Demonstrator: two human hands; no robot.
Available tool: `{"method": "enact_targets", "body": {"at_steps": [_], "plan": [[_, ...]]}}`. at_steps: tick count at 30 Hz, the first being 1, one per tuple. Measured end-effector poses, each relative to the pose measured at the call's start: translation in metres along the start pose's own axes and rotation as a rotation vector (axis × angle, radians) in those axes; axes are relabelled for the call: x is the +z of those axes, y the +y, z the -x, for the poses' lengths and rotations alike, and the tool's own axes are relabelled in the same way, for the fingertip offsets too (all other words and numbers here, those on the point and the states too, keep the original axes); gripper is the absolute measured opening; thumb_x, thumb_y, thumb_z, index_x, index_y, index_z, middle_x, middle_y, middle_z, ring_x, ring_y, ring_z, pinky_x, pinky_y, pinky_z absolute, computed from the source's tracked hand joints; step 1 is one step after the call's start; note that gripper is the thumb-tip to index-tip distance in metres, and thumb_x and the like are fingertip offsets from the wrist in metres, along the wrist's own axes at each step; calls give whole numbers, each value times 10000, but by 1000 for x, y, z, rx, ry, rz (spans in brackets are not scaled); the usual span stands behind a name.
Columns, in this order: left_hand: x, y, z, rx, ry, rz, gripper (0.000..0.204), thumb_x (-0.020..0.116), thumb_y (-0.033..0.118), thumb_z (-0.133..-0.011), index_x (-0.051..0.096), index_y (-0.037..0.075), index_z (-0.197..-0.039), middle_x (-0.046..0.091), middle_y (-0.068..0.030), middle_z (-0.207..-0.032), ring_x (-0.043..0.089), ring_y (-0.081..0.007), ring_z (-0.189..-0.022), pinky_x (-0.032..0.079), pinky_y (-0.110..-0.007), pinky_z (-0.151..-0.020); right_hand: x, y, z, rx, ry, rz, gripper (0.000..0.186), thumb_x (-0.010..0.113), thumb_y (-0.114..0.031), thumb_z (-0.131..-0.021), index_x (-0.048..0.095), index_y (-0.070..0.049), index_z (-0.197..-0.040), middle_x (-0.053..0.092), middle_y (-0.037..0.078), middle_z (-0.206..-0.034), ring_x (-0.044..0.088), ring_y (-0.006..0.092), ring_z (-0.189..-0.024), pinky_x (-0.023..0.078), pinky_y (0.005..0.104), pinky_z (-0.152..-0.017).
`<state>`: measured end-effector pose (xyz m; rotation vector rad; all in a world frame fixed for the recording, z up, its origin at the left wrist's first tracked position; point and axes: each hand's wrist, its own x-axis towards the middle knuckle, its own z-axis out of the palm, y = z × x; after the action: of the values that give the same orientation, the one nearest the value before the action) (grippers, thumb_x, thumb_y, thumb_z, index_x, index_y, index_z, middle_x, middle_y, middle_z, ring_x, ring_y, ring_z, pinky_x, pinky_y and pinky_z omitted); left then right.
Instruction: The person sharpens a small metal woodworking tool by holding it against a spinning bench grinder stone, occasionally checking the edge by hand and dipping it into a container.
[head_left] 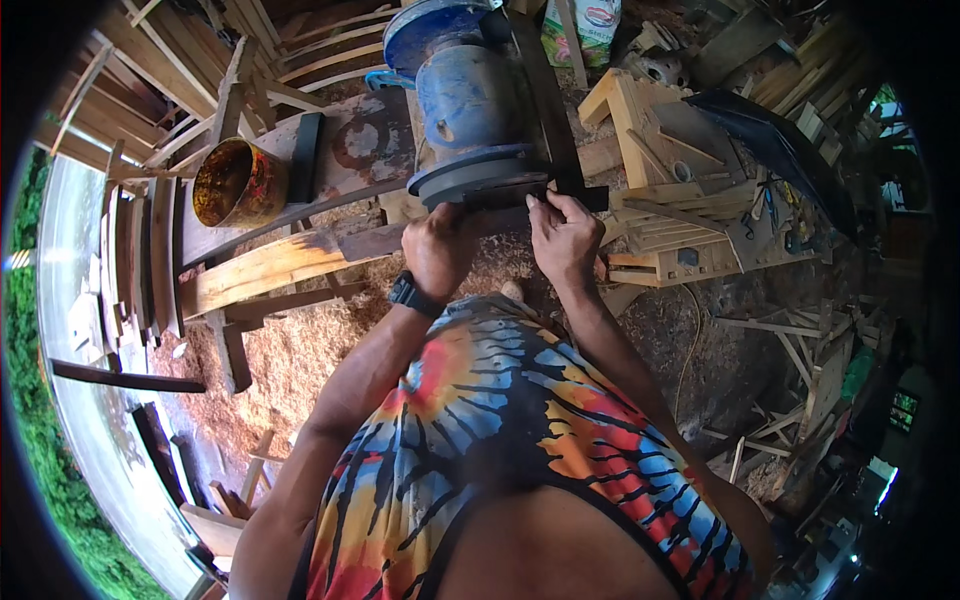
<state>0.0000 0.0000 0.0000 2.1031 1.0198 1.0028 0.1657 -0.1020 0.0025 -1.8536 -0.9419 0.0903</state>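
A blue bench grinder [465,95] stands in front of me on a wooden bench, its grey grinding wheel [475,172] nearest me. Along the wheel's near edge lies a dark, flat metal piece [510,192], seemingly a blade; whether it touches the wheel is hard to see. My left hand [438,250], with a black watch on its wrist, is closed at the piece's left end, its fingertips partly hidden. Toward the other end, my right hand [566,238] pinches the piece between thumb and fingers.
Left of the grinder stand a stained, open can [240,185] and a dark rectangular block [307,155]. A wooden stand [665,255] with scraps and small tools is at the right. Wood shavings [290,370] cover the ground; planks [150,60] are stacked at the far left.
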Motion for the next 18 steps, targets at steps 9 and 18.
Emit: {"method": "enact_targets", "body": {"at_steps": [9,18], "plan": [[1,8,-3,24,-33,-70,196,790,272,-875,713,96,-837,696,-194,-702,704,-402,-649,557,-499,-582,2,7,-1,-35,70,-14,227,834,-108,-894,748,92,-957,742,194,-809,759,254,-684,579,358,-600],[1,12,-5,55,-17,-92,213,782,282,-889,710,97,-812,690,-195,-680,696,-404,-624,560,-495,-573,-1,4,-3,-18,41,61,255,835,-129,-914,751,100,-988,755,185,-824,753,221,-705,577,331,-619]]}}
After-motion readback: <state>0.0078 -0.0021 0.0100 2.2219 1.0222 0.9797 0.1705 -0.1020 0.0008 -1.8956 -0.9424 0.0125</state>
